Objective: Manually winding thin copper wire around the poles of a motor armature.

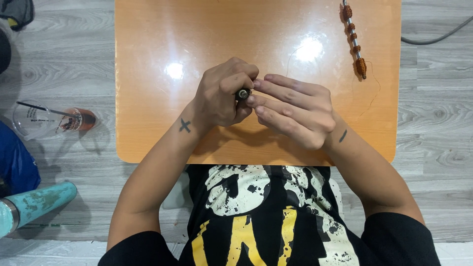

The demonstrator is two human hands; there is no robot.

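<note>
Left hand point(221, 98) clenches a small dark cylindrical piece point(243, 93) over the orange wooden table point(148, 74); right hand point(295, 111), at three o'clock, pinches its tip mid-winding, needing steady turns next.

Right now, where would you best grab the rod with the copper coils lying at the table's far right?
Probably pinch the rod at a bare stretch between two coils, coming from above. It lies flat, running near to far, so fingers should close across it from left and right. The coils look bulkier, and a thin loose wire trails from the near end, so avoid that end.
</note>
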